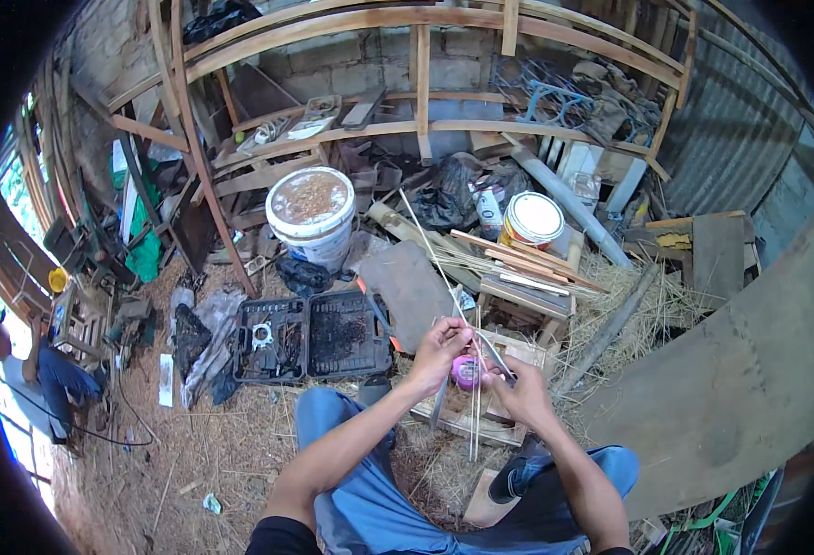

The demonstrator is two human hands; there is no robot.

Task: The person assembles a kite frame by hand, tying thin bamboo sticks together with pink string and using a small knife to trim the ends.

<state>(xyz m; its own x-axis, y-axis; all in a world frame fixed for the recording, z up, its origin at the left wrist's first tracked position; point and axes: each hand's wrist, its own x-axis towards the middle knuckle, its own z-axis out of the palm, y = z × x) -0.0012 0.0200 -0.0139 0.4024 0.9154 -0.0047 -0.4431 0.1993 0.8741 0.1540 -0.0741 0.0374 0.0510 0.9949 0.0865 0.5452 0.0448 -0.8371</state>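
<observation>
Near the middle of the view, my left hand (pixel 439 353) pinches thin pale strips (pixel 476 425), which look like split bamboo or cane, with one long piece angled up toward the back. My right hand (pixel 520 388) grips a metal blade with a dark handle (pixel 502 363) against the strips, just right of my left fingers. Beneath my hands are a pink round object (pixel 465 373) and a low wooden frame (pixel 504 427). A second metal blade (pixel 439 398) points downward beside the strips; what it rests on is unclear.
An open black tool case (pixel 271 356) lies left, before a lidded bucket (pixel 307 222). A paint can (pixel 532 222) and stacked slats (pixel 541 273) sit behind my hands. A large board (pixel 721 398) leans right; wooden racks (pixel 425 83) span the back. A seated person (pixel 37 379) is far left.
</observation>
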